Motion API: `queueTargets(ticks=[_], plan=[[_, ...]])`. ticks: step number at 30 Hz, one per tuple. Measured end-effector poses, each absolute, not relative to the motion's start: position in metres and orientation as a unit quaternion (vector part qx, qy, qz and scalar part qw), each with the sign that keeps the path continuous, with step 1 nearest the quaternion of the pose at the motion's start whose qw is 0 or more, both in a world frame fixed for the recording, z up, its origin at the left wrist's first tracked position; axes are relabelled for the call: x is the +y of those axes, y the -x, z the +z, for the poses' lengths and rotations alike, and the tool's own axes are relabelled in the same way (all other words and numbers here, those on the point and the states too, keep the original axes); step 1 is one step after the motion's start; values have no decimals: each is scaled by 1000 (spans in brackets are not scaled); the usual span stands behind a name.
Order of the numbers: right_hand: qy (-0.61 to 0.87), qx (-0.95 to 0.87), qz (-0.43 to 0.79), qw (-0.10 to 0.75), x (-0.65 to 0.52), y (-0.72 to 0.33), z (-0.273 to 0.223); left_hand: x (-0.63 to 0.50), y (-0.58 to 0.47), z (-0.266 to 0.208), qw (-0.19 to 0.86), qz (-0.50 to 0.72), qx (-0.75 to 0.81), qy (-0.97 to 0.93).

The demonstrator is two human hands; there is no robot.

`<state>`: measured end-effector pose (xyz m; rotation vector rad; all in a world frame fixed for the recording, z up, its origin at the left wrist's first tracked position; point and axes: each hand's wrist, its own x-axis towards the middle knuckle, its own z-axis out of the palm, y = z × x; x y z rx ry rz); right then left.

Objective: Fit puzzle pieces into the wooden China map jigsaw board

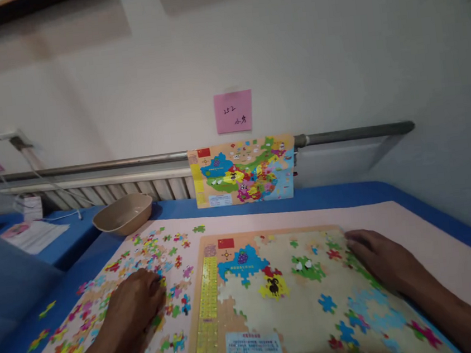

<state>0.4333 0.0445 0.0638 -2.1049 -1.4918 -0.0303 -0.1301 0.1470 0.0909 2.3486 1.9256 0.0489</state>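
Observation:
In the head view, my left hand (137,299) is over the loose puzzle pieces (86,321), its fingers curled together. A small blue and yellow puzzle piece (161,281) shows at its fingertips. My right hand (378,254) rests along the right edge of the puzzle board (283,312), fingers stretched out and holding nothing. On the board, the left border, a blue grape section (244,262) and a text panel (254,351) are assembled. A yellow ram section (273,286), a green sheep section (307,267) and several loose pieces lie on its bare surface.
A colourful map picture (243,173) leans upright behind the table, below a pink note (234,112). A beige bowl (124,213) stands at the back left. A pipe (353,133) runs along the wall. Printed paper (35,234) lies at far left.

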Motion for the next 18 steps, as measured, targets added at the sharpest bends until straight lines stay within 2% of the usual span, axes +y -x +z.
queueTargets(ticks=[6, 11, 18], plan=[[781, -566, 18, 264, 41, -430, 68, 143, 130, 97, -28, 0, 596, -803], [777, -572, 18, 262, 39, -425, 74, 134, 112, 104, -42, 76, 566, -820], [777, -574, 21, 257, 37, -424, 75, 113, 10, 111, -16, 135, 354, -925]])
